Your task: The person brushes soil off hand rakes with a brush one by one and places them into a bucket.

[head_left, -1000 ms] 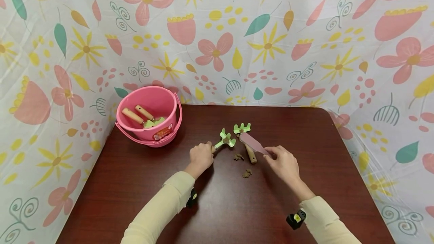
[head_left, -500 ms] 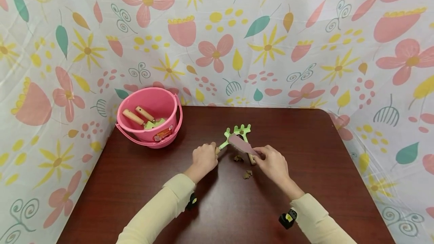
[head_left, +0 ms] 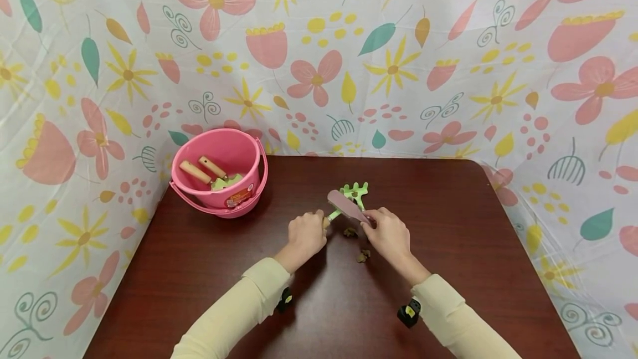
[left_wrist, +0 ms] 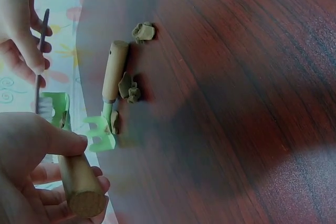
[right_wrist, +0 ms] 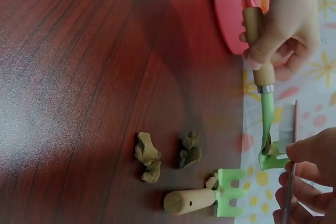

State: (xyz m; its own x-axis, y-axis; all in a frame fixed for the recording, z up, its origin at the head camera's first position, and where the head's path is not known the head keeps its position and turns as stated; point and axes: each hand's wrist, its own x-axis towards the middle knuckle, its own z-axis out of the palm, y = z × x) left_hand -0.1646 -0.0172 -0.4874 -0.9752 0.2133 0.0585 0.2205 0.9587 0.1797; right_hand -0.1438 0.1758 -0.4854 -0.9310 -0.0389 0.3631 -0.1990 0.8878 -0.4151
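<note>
L hand [head_left: 306, 235]: fingers clamped round wooden handle of green rake [right_wrist: 267, 111], held above table [head_left: 164, 265]. Rake long axis runs diag., head pointing fwd & to the R. R hand [head_left: 390, 235]: thumb & fingers pinch handle of pink brush [head_left: 345, 204]; brush long axis also diag., tip fwd & to the L, crossing over rake head, bristles facing it; contact can't be told. 2nd rake [right_wrist: 229, 192] lies on table, tines fwd, handle end twd person, brown lumps [right_wrist: 147, 156] near handle.

Grn/tan rake [right_wrist: 267, 100], pink/wht brush [head_left: 345, 205], brn table [head_left: 463, 226], floral cloth [head_left: 319, 37]
</note>
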